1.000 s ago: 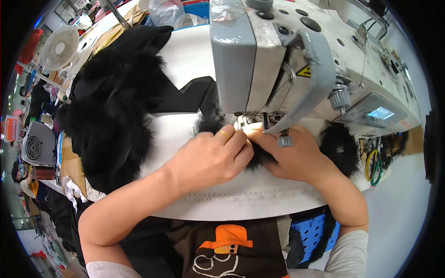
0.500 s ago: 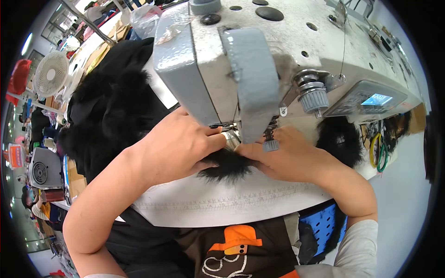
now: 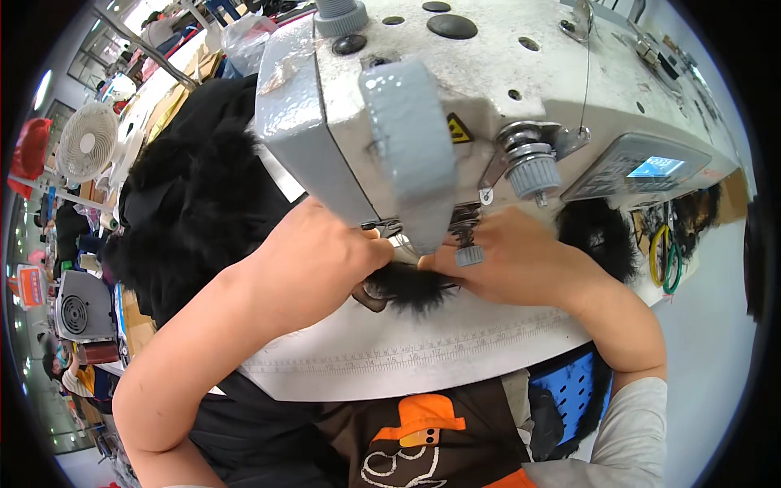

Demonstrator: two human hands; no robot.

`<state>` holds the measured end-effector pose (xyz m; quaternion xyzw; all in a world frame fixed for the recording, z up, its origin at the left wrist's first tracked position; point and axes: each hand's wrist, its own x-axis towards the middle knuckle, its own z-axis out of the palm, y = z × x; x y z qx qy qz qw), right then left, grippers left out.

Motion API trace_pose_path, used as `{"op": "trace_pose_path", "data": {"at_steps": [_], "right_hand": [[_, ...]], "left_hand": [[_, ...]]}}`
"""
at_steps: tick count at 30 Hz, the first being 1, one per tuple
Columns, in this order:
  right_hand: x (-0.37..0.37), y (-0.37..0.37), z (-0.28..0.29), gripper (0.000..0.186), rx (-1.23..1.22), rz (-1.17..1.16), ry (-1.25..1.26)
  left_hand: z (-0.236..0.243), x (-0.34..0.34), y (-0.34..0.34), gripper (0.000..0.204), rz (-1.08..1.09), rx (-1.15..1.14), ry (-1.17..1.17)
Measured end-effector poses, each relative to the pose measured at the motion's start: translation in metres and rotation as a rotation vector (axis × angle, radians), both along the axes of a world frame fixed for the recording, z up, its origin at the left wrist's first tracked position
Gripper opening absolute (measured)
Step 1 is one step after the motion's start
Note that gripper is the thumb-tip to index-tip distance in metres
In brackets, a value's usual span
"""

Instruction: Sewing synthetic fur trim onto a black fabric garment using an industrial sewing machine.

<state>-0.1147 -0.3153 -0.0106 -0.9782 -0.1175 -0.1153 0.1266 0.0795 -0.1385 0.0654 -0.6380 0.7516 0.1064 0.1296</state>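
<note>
A strip of black fur (image 3: 415,286) lies under the head of a white sewing machine (image 3: 504,73), close to the needle area. My left hand (image 3: 321,256) is closed on the strip's left side, with curled fingers near the presser foot. A small brownish edge shows below those fingers. On the other side, my right hand (image 3: 517,256) pinches the strip with its thumb near the needle. Part of its fingers is hidden behind the machine's grey lever (image 3: 411,154) and a small knob. The needle tip itself is hidden.
Black fur-trimmed cloth (image 3: 195,187) is heaped left of the machine. A second black fur piece (image 3: 598,244) lies at the right, beside scissors (image 3: 663,256) with yellow and green handles. Ruler marks run along the white table front (image 3: 366,374). A blue perforated basket (image 3: 565,398) stands below.
My view has shifted slightly, so the machine sits a little further left. My left fingers have curled in more, and a brownish edge now shows under them. Both hands stay on the fur.
</note>
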Motion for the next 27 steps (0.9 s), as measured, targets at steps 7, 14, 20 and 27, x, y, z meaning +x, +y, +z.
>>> {"op": "trace_pose_path", "data": {"at_steps": [7,14,20,27], "right_hand": [[0.003,0.016,-0.026,0.016,-0.014,-0.257,-0.288],[-0.001,0.010,-0.023,0.032,-0.349,-0.158,-0.273],[-0.003,0.001,-0.019,0.011,-0.286,-0.070,-0.321],[-0.001,0.003,-0.013,0.012,-0.279,-0.132,-0.356]], "left_hand": [[-0.023,0.009,-0.003,0.025,0.006,-0.455,-0.213],[-0.073,0.012,0.020,0.022,-0.189,-0.622,-0.286],[-0.068,-0.017,0.019,0.017,-0.142,-0.634,-0.313],[-0.067,-0.013,0.015,0.018,-0.107,-0.589,-0.359]]}}
